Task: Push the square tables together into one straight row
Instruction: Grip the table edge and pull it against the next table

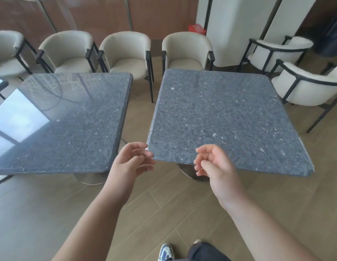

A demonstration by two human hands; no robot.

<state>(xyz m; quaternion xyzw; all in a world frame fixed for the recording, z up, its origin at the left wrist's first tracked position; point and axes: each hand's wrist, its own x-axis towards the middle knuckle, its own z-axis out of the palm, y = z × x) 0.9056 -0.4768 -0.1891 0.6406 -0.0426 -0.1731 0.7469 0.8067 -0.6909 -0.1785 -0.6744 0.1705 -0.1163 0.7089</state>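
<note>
Wooden floor (163, 213) separates left table (66, 117) from skewed right table (226, 119).

Glossy speckled stone tabletops (220, 113); wood-look floor (163, 213).

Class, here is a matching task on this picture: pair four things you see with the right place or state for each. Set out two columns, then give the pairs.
Column one:
1. left table
2. right table
3. red box
4. left hand

Column two:
A. on the floor by the white pillar
B. top rotated out of line
C. fingers loosely curled, holding nothing, by a table corner
D. glossy top mirroring a bright window

Pairs: 1-D, 2-B, 3-A, 4-C
</note>
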